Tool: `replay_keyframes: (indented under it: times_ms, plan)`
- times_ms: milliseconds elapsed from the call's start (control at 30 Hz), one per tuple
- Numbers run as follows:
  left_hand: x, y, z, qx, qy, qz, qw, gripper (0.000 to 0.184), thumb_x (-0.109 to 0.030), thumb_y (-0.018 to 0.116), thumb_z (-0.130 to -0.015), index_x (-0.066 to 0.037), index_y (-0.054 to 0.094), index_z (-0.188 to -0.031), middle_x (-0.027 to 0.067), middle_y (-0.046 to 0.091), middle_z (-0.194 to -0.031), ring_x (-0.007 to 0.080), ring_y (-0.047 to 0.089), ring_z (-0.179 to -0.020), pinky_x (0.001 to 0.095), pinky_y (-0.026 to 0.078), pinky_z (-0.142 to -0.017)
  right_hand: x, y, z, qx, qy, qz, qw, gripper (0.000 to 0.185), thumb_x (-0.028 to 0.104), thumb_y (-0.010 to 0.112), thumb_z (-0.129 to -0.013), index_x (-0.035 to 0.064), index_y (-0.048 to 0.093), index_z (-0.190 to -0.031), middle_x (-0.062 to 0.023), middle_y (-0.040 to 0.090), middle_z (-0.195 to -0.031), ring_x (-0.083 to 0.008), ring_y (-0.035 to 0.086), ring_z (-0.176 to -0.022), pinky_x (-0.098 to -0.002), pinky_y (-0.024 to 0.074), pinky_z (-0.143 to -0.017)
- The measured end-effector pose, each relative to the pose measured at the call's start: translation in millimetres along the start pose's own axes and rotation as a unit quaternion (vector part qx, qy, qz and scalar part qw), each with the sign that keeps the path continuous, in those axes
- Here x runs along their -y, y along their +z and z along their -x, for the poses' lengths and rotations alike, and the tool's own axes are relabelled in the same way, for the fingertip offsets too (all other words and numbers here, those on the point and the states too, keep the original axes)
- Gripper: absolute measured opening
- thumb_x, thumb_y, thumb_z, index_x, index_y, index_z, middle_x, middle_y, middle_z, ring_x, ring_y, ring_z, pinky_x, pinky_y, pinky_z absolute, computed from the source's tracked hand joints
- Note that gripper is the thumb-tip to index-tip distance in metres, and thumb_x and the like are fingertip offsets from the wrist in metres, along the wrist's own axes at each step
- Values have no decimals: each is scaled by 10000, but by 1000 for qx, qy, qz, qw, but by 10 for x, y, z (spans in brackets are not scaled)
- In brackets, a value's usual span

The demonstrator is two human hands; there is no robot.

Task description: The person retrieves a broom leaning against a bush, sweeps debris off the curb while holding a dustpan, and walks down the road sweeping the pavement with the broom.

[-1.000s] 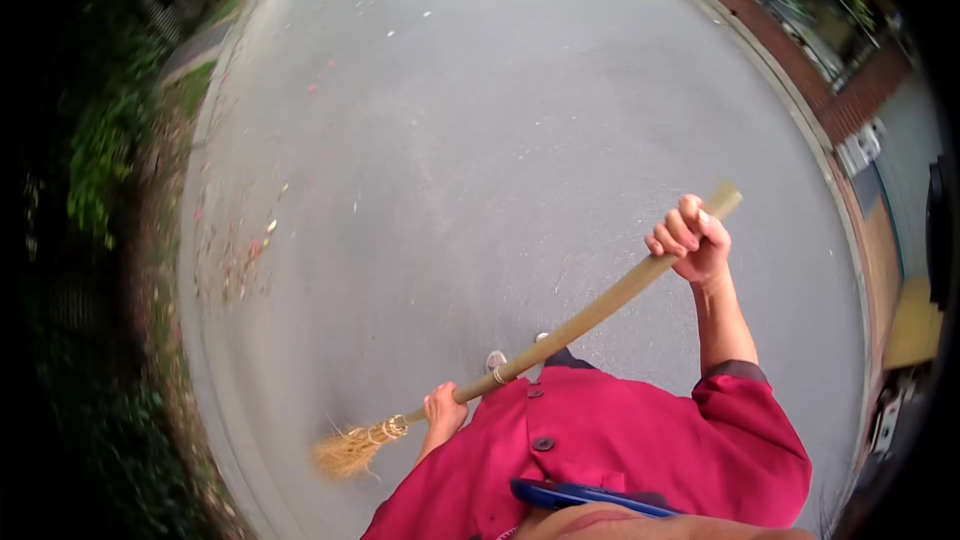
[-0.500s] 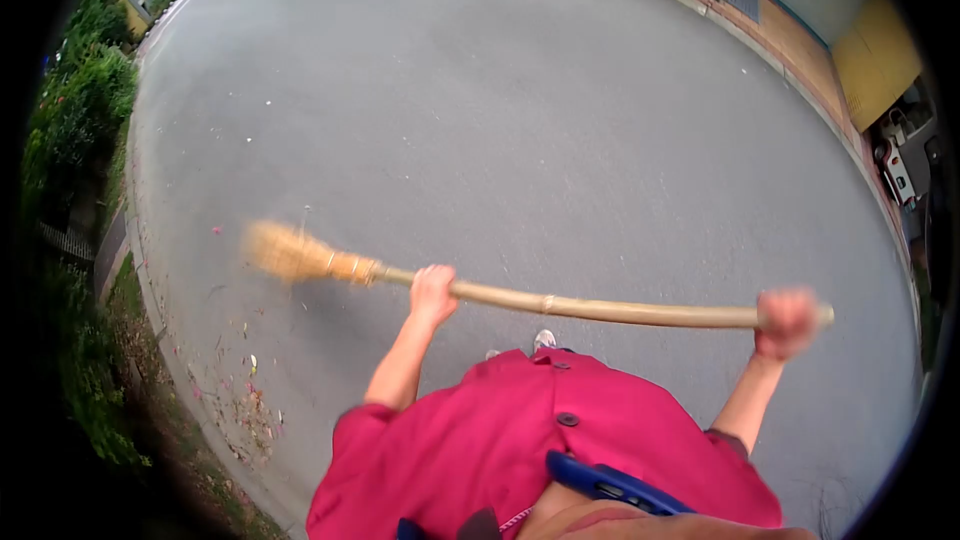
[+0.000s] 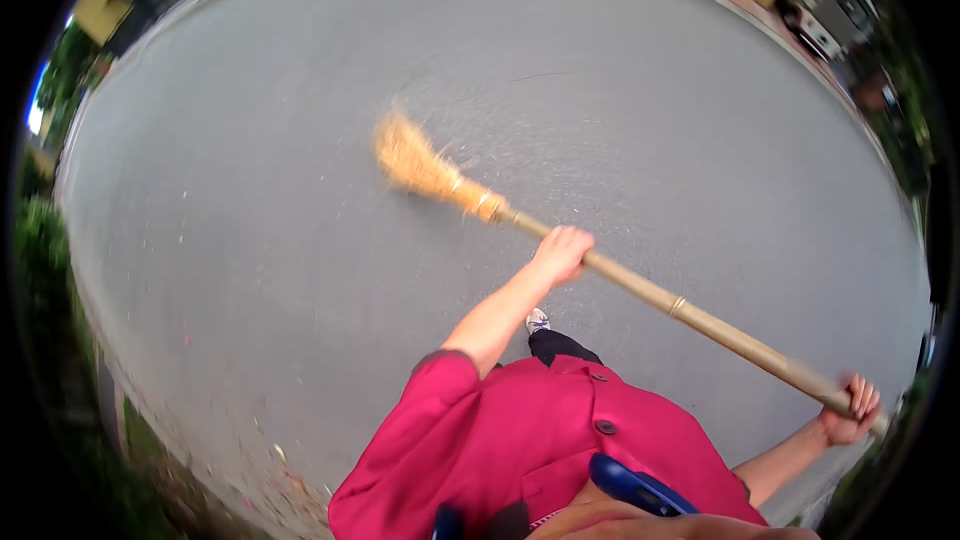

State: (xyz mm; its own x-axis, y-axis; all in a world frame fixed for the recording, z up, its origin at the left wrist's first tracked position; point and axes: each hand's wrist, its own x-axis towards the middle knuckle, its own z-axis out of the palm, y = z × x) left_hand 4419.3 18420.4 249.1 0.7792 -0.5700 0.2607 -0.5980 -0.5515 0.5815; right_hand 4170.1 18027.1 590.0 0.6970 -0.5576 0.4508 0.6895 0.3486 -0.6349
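A broom [image 3: 690, 312] with a long bamboo handle and straw-coloured bristles slants across the view, its bristle end up and to the left over the grey road. My left hand [image 3: 563, 252] is wrapped round the handle a little below the bound bristles. Near the far end of the handle, at the lower right, my right hand [image 3: 852, 410] grips it with fingers curled round. The bristles are slightly blurred; whether they touch the road is hard to tell.
Grey asphalt [image 3: 300, 270] spreads all around. Fallen leaves and petals [image 3: 285, 475] lie along the lower left edge, beside greenery [image 3: 45, 260]. A parked vehicle [image 3: 825, 15] stands at the upper right. One shoe [image 3: 537, 320] shows below me.
The broom's bristle end has swung up and to the right. My left hand moved right and up; my right hand moved down and right. The whole view has turned to the right.
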Motion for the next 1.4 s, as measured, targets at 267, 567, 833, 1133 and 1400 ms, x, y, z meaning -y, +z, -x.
replay_keyframes:
  times_ms: [267, 567, 833, 1133, 1400]
  plan:
    - [261, -688, 1972, 152, -226, -32, 962, 160, -126, 620, -604, -64, 558, -738, 159, 606, -781, 368, 579, -805, 486, 446, -690, -1388, 611, -28, -78, 230, 50, 969, 310, 182, 500, -891, 162, 363, -614, 47, 359, -529, -68, 350, -440, -292, 400, -503]
    - [271, -1210, 3448, 245, -535, 21, 808, 269, -290, 616, -704, -98, 658, -887, 191, 643, -907, 385, 596, -911, 463, 474, -789, -2708, 503, 591, -67, 428, -24, 901, 230, 316, 554, -893, 158, 457, -756, 27, 431, -631, -144, 477, -639, -386, 456, -698]
    - [100, -991, 1926, 233, -488, -11, 841, 261, -283, 618, -699, -93, 659, -874, 188, 645, -893, 385, 598, -905, 463, 473, -790, -3180, -230, -719, -232, 362, -49, 901, 304, 373, 655, -834, 154, 457, -761, 29, 446, -599, -113, 476, -543, -338, 474, -572]
    - [1108, -1255, 851, 273, -390, -75, 877, 253, -274, 620, -694, -88, 660, -860, 186, 647, -878, 384, 600, -899, 464, 472, -792, -3517, -221, -750, -250, 284, -37, 925, 358, 406, 703, -782, 143, 462, -750, 18, 464, -609, -132, 510, -564, -348, 490, -572]
    - [2200, -1357, -439, 338, -316, -116, 879, 245, -266, 622, -688, -84, 662, -848, 184, 649, -865, 383, 602, -894, 464, 472, -793, -3848, -437, -796, -364, 178, -26, 914, 335, 381, 678, -813, 138, 449, -788, 17, 472, -672, -115, 501, -588, -337, 488, -571]
